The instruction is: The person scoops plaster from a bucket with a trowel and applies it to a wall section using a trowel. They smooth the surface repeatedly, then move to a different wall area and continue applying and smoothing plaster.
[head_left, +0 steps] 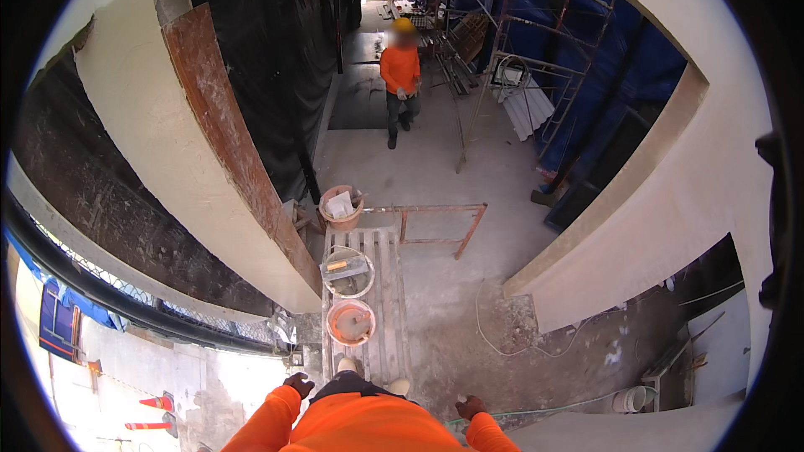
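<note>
My left hand (pixel 299 385) hangs beside my left hip, its fingers loosely bent and apart, with nothing visible in it. On the other side, my right hand (pixel 471 407) is held away from my body, also loosely bent and seemingly holding nothing. I stand on a slatted platform (pixel 388 301). Just ahead of my feet is an orange bucket (pixel 352 341) with greyish material inside. Beyond it, a plastering trowel (pixel 345 269) with a yellow handle lies across a pale-rimmed bucket (pixel 358 295). Neither hand touches these things.
A rusty metal frame (pixel 444 207) and a tub of scraps (pixel 340 222) stand at the platform's far end. A co-worker (pixel 400 75) in orange is on the floor ahead. Scaffolding (pixel 502 33) rises at the right; plastered walls (pixel 620 259) flank the opening. A hose (pixel 544 408) crosses the floor.
</note>
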Available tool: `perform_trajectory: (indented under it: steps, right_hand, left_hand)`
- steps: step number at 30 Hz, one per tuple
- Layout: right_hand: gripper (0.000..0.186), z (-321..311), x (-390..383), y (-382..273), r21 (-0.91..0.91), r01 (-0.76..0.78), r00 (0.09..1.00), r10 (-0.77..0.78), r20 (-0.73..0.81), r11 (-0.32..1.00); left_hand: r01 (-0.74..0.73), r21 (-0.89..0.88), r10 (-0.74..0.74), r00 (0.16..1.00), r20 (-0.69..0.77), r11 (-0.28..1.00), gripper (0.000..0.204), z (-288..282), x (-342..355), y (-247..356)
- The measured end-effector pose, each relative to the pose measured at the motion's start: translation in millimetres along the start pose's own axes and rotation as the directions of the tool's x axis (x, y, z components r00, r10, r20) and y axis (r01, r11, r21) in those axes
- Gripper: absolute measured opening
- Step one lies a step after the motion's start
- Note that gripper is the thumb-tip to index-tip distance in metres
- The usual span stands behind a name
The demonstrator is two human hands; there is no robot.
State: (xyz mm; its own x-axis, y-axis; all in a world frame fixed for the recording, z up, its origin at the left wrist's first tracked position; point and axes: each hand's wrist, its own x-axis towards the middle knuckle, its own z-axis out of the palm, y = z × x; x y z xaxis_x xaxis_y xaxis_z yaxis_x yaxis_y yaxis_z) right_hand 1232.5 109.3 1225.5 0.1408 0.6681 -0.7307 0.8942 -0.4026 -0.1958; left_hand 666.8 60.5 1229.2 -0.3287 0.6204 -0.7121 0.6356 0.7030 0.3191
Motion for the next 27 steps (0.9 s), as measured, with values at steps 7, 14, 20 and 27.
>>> perform_trajectory:
  steps: [7,14,20,27]
  right_hand:
    - [0.066,20.6,22.2,-15.7,0.169,0.030,0.999,-0.027,-0.019,0.985]
    - [0.060,6.8,-4.8,-36.2,-0.064,-0.022,0.999,0.023,0.027,0.998]
    - [0.066,-17.0,-46.3,-99.3,-0.281,-0.064,0.997,0.071,0.013,0.958]
    - [0.062,-6.1,-16.5,-168.9,-0.314,0.020,0.993,0.019,0.119,0.949]
  left_hand:
    - [-0.062,-0.075,0.065,0.997,0.039,0.995,0.075,-9.5,16.2,20.8]
    - [-0.095,-0.090,0.098,0.995,0.029,0.991,0.083,-30.7,17.8,20.0]
    - [0.024,-0.116,-0.024,1.000,0.000,0.993,0.054,-19.7,14.7,-55.7]
    - [0.160,-0.342,-0.180,0.983,-0.027,0.926,0.032,-16.4,-4.1,-139.0]
